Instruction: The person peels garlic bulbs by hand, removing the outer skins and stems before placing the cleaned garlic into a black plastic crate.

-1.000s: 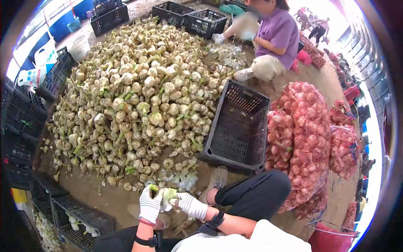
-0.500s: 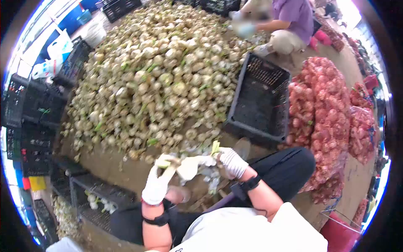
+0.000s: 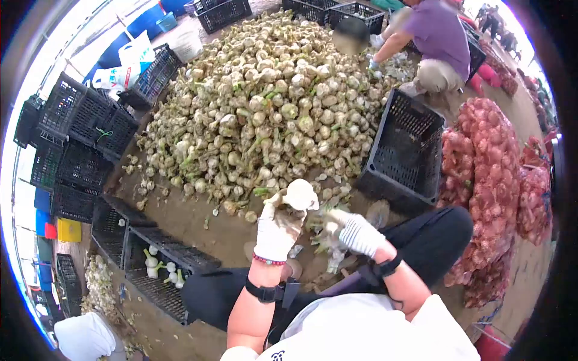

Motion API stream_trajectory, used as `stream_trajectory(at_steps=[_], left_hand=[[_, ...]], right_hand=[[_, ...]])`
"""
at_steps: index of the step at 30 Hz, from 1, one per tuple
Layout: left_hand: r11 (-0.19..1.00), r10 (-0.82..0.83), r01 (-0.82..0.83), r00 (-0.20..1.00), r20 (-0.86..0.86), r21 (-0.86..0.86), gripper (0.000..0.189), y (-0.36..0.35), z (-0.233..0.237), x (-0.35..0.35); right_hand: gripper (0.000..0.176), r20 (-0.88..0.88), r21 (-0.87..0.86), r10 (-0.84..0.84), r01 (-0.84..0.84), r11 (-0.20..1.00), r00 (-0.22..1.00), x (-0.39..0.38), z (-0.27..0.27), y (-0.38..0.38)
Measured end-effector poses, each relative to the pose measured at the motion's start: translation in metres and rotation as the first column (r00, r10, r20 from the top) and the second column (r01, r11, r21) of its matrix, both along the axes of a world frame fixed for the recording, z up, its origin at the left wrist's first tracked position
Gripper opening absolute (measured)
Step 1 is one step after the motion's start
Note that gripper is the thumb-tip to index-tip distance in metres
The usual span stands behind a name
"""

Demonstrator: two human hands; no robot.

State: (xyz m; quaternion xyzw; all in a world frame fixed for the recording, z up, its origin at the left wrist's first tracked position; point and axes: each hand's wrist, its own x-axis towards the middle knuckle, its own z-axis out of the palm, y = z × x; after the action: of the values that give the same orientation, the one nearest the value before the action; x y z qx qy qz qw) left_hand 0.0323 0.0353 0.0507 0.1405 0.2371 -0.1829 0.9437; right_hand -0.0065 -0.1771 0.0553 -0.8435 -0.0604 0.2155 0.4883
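Observation:
A peeled white garlic bulb (image 3: 300,195) is held up in my left hand (image 3: 278,224), whose gloved fingers wrap round its lower side. My right hand (image 3: 355,231), in a striped glove, is just to the right, apart from the bulb; its fingers are blurred over pale peelings (image 3: 329,245), so what they hold is unclear. Beyond both hands rises a large heap of garlic bulbs (image 3: 253,120) with stems and dry skins. Several cleaned white bulbs (image 3: 152,263) with green stems lie in a black crate at the left.
An open black crate (image 3: 404,150) stands right of the heap, beside red net sacks of garlic (image 3: 490,180). Black crates (image 3: 78,114) are stacked at the left. A co-worker in purple (image 3: 438,36) crouches at the back right; another person (image 3: 87,337) is at the lower left.
The view has shifted left. My left hand has turned up, and the bulb in it now shows round and white. My right hand has drawn away from it. The co-worker's hand reaches lower toward the heap.

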Motion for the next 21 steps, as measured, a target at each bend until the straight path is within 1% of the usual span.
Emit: stream_trajectory(at_steps=[1,2,3,4,5,6,7,8,9,10,11,12,13,15,16,18,19,20,21], left_hand=[[0.995,-0.048,0.046,0.999,-0.023,-0.087,0.037,0.004,-0.002,0.0],[1.0,0.002,-0.002,1.0,0.013,-0.011,0.038,0.003,-0.009,-0.001],[1.0,-0.023,0.023,1.0,0.006,-0.003,0.037,0.002,-0.005,-0.004],[0.999,-0.045,0.045,0.999,0.007,0.001,0.037,0.0,0.004,-0.005],[0.999,-0.048,0.048,0.999,0.008,-0.009,0.037,-0.002,0.012,-0.006],[0.999,-0.043,0.043,0.999,-0.009,0.008,0.036,-0.001,0.019,-0.006],[0.999,-0.029,0.03,0.999,-0.03,0.027,0.035,0.004,0.021,-0.007],[1.0,-0.011,0.012,0.999,-0.038,0.025,0.035,0.012,0.013,-0.007],[0.996,0.059,-0.057,0.998,-0.028,0.075,0.035,0.022,-0.002,-0.006],[0.984,0.128,-0.124,0.992,-0.017,0.125,0.036,0.033,-0.013,-0.005],[0.982,0.172,-0.168,0.984,-0.049,0.083,0.037,0.047,-0.022,-0.004],[0.955,0.266,-0.256,0.962,-0.052,0.152,0.037,0.05,-0.001,-0.003],[0.94,0.301,-0.288,0.952,-0.049,0.184,0.037,0.062,-0.002,-0.001],[0.9,0.377,-0.363,0.926,-0.011,0.243,0.037,0.073,-0.002,-0.006],[0.913,0.314,-0.306,0.949,0.017,0.27,0.035,0.076,-0.01,-0.009],[0.908,0.283,-0.269,0.959,0.005,0.32,0.032,0.064,-0.021,-0.011],[0.916,0.243,-0.234,0.97,0.013,0.326,0.032,0.063,-0.028,-0.012],[0.943,0.167,-0.164,0.986,0.013,0.291,0.031,0.055,-0.009,-0.011],[0.938,0.178,-0.166,0.984,-0.012,0.306,0.031,0.057,-0.018,-0.01]], right_hand=[[0.044,-0.043,0.268,-0.039,0.049,0.962,0.998,0.005,0.015,0.003],[0.041,-0.093,0.506,-0.072,0.109,0.856,0.993,0.008,0.022,0.004],[0.041,-0.096,0.5,-0.082,0.12,0.858,0.992,0.012,0.025,0.012],[0.036,-0.079,0.501,-0.114,0.138,0.854,0.99,0.019,0.029,0.022],[0.032,-0.063,0.504,-0.142,0.154,0.85,0.988,0.024,0.031,0.027],[0.032,-0.062,0.498,-0.139,0.151,0.854,0.988,0.028,0.036,0.026],[0.03,-0.059,0.427,-0.114,0.128,0.895,0.992,0.03,0.043,0.026],[0.029,-0.062,0.354,-0.082,0.098,0.93,0.995,0.031,0.05,0.027],[0.025,-0.315,0.507,-0.071,0.231,0.83,0.946,0.028,0.058,0.028],[0.023,-0.332,0.601,0.001,0.211,0.771,0.943,0.025,0.063,0.027],[0.026,-0.353,0.669,0.09,0.184,0.72,0.931,0.023,0.061,0.025],[0.03,-0.364,0.734,0.172,0.169,0.657,0.915,0.023,0.058,0.025],[0.03,-0.372,0.734,0.175,0.174,0.657,0.912,0.026,0.05,0.028],[0.039,-0.414,0.528,0.044,0.201,0.825,0.909,0.038,0.026,0.044],[0.043,-0.308,0.492,0.053,0.112,0.863,0.95,0.044,0.015,0.056],[0.037,-0.181,0.496,0.104,-0.001,0.868,0.978,0.044,-0.011,0.079],[0.032,-0.122,0.42,0.103,-0.042,0.906,0.987,0.047,-0.018,0.089],[0.027,-0.075,0.339,0.112,-0.08,0.937,0.991,0.049,-0.023,0.096],[0.022,-0.111,0.261,0.03,0.0,0.965,0.993,0.047,-0.025,0.098]])
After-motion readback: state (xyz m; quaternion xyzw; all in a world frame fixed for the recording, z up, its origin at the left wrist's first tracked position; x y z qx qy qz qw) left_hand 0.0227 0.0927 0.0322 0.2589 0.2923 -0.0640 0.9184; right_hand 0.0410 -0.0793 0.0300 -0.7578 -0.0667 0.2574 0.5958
